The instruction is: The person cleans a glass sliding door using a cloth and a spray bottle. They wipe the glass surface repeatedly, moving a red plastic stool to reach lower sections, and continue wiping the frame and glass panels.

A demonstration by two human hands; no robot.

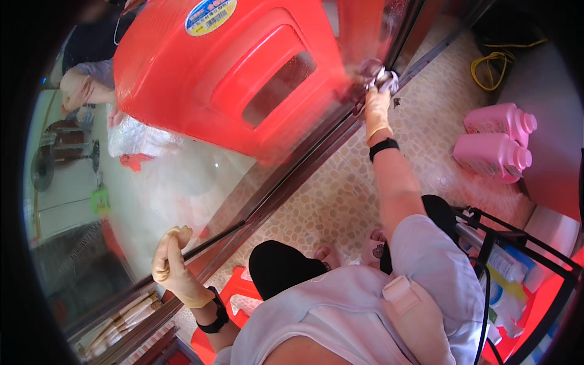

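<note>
My right hand (pixel 378 112), in a pale rubber glove, grips a crumpled, light-coloured cloth (pixel 387 82). It presses the cloth to the lower edge of a glass panel (pixel 196 178), beside the dark frame (pixel 292 169). The cloth is mirrored in the glass and partly blurred. At the lower left, my left hand (pixel 172 269) wears the same kind of glove. Its fingers are curled together with nothing visible in them, close to the glass. Behind the panel stands a large red plastic stool (pixel 182 82) with a slot in it and a printed sticker (pixel 211 17).
Two pink plastic bottles (pixel 490 141) stand on the pebble-patterned floor (pixel 328 200) to the right. A black-framed rack (pixel 524 242) holds several bottles close by my right side. Yellow cord (pixel 490 68) lies farther back. Part of a red plastic stool (pixel 239 285) shows beneath me.
</note>
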